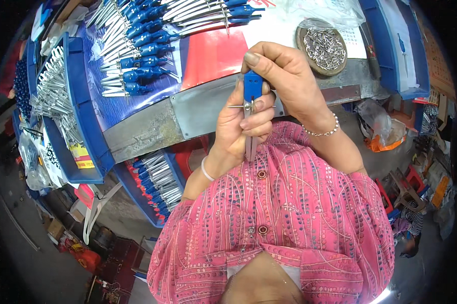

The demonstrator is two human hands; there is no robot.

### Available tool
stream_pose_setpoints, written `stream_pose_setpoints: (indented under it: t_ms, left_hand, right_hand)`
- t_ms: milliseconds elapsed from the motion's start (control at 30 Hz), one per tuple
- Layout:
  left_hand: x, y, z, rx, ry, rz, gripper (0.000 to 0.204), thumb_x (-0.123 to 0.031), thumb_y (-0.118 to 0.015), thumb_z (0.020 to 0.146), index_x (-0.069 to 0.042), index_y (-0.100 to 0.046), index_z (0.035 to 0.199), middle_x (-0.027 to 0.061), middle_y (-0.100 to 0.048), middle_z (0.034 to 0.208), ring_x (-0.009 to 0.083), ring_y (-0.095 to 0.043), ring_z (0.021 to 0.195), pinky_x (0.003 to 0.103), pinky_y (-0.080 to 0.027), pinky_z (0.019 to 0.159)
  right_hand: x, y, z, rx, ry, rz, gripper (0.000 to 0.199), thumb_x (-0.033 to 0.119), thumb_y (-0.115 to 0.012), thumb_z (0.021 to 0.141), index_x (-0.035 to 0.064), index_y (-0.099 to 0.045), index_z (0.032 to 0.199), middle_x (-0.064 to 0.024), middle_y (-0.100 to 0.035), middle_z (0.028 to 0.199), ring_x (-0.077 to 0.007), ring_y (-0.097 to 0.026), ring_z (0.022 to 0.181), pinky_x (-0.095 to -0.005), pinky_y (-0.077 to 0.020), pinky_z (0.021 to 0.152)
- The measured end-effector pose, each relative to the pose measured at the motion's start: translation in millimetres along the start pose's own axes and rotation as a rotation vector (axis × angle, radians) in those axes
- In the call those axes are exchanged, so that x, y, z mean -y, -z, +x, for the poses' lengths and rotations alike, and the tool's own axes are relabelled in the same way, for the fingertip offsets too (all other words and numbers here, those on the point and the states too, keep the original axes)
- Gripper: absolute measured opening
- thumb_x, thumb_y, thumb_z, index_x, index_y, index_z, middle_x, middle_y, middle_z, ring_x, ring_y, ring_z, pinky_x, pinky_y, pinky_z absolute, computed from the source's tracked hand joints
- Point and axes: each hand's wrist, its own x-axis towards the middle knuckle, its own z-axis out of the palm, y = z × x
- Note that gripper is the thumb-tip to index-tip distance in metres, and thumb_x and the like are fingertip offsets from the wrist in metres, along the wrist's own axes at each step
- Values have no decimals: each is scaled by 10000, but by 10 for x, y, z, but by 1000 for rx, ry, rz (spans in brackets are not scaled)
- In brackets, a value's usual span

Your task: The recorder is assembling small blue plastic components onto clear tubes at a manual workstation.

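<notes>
I hold a drawing compass (252,89) close to my chest; it has a blue head and two metal legs that point down toward me. My left hand (236,133) wraps the legs, with thumb and fingers pinching a thin cross pin at the hinge. My right hand (284,76) comes over from the right and grips the blue head from above with thumb and forefinger. A white band sits on my left wrist and a beaded bracelet on my right.
Rows of blue-headed compasses (137,50) lie on the blue-covered bench, beside a red sheet (213,53). A round dish of small metal pins (323,46) stands at the right. A blue tray of metal parts (56,96) sits left; a bin of compasses (157,182) is under the metal bench edge (152,129).
</notes>
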Motion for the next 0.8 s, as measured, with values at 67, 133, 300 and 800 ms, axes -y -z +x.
stream_pose_setpoints:
  t_ms: [67,133,300,800]
  left_hand:
    - [6,8,-5,10,-3,-7,390,-335,-420,911,39,-475,1011,60,-438,724,63,-346,436,178,-282,372]
    - [4,32,-10,18,-3,-16,391,-334,-417,912,40,-472,1010,61,-439,725,65,-346,435,179,-282,371]
    - [-22,57,-10,58,13,31,406,-351,-407,913,37,-474,1011,56,-438,721,61,-344,432,180,-272,371]
    - [-77,31,16,-24,26,86,389,-340,-444,897,27,-472,1025,52,-440,750,50,-347,458,175,-285,389]
  right_hand:
    - [8,-5,4,5,7,-37,173,155,-507,881,4,-576,830,12,-558,743,-22,-481,672,-155,-396,585]
    - [-15,-7,-8,11,43,-46,179,157,-507,881,0,-576,828,11,-556,742,-24,-477,676,-160,-396,595]
    - [-9,4,40,43,52,-62,181,160,-512,879,1,-578,823,11,-554,736,-27,-480,678,-164,-397,599]
    - [-51,57,67,28,2,20,166,155,-499,886,17,-579,838,8,-576,753,-30,-509,683,-166,-412,604]
